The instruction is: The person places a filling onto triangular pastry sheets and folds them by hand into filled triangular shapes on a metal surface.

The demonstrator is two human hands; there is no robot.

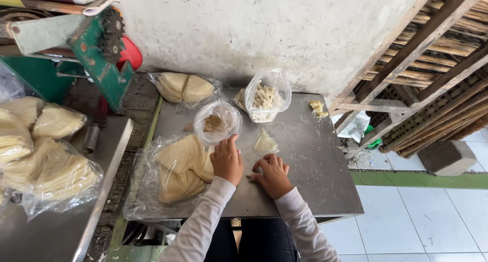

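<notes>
My left hand (226, 159) rests on the grey metal table (315, 165), its fingers partly curled, right beside an open plastic bag of pale triangular dough sheets (180, 168). My right hand (272, 174) lies close to it, fingers bent down onto the tabletop; what sits under the fingertips is hidden. A single folded dough triangle (265, 141) lies just beyond my hands. Farther back stand a small bag of brown filling (217, 122) and a bag of rolled pale sticks (264, 97).
Another bag of dough sheets (184, 87) lies at the table's back left, and dough scraps (318, 108) at the back right. A green geared machine (104, 53) and more bagged sheets (48, 155) stand on the left bench. Wooden racks (432, 74) lean on the right.
</notes>
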